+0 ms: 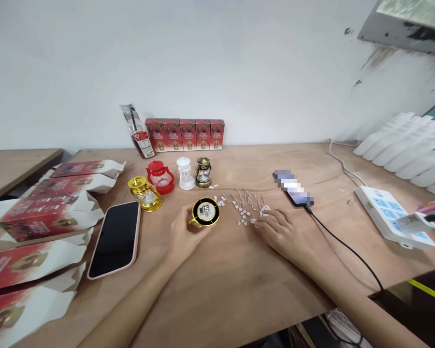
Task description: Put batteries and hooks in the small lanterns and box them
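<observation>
My left hand [184,231] is wrapped round a small gold lantern [206,211], its round black underside turned up and a pale disc showing in the middle. My right hand [277,231] lies low on the table, fingers stretched out, their tips at some small white plastic pieces [264,209]. Just left of those fingertips lie several small round whitish parts [242,212] and thin bent metal wires [247,197]. Behind my left hand stand a gold lantern [145,194], a red lantern [160,178], a white lantern [185,174] and a bronze lantern [203,173].
Red boxes [188,135] line the wall beside a tilted drink bottle [139,135]. Open red cartons [47,212] and a pink-edged phone [115,239] lie left. On the right are a charging phone [293,188], a power strip [393,215] and stacked white pieces [402,150].
</observation>
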Available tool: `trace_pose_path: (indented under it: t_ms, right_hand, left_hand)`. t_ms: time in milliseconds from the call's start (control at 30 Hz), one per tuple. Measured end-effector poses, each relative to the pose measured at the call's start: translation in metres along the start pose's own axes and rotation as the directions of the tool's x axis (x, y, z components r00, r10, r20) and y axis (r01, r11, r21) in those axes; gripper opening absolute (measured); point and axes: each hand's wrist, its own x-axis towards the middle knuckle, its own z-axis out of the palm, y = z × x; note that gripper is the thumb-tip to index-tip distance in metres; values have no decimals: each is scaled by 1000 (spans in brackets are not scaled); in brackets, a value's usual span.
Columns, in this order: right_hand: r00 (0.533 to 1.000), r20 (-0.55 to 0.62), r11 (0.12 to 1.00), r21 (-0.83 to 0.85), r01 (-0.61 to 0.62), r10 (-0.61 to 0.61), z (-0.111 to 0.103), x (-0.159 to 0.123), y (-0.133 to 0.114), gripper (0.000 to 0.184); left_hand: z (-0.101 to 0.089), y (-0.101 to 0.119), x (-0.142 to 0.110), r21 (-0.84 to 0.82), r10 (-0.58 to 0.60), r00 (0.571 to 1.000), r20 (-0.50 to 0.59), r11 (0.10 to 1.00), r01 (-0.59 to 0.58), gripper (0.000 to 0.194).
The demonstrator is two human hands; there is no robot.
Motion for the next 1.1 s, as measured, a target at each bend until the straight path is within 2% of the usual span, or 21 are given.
trace_pose_path:
  t_ms: [133, 233, 300, 433, 600, 733, 867, 1100]
  right_hand:
    - [979, -202, 991, 136, 20, 8, -11, 35, -16, 16]
    - [942, -335, 980, 178, 87, -23, -17, 66, -32, 23]
    - [929, -364, 973, 184, 138, -63, -16, 83, -42, 27]
    - [926, -357, 971, 153, 185, -120, -4, 97, -56, 24]
    - [923, -338, 972, 75, 222, -184, 6, 93, -58, 20]
    - [931, -304, 971, 64, 231, -202, 6, 90, -57, 21]
    - [942, -279, 975, 62, 213, -188, 3, 91, -58, 24]
    - [974, -166, 982, 83, 168, -152, -6, 95, -61, 24]
  left_hand:
    - [0, 1, 0, 33, 35, 999, -4, 999, -35, 47]
    - [0, 4, -2, -62, -15, 1000, -26, 998, 13, 48]
    - [-1, 6, -3, -129, -56, 998, -42, 990, 50, 47]
    - [-2, 6, -4, -180, -59, 997, -48, 982, 49, 46]
    - [-3, 3, -6, -122, -8, 1000, 2, 992, 8, 49]
    - [-3, 1, -7, -32, 36, 998, 60, 999, -34, 47]
    - [-3, 3, -7, -50, 70, 996, 53, 997, -67, 45]
    - [-5, 2, -5, 53, 245, 968, 46, 968, -247, 39]
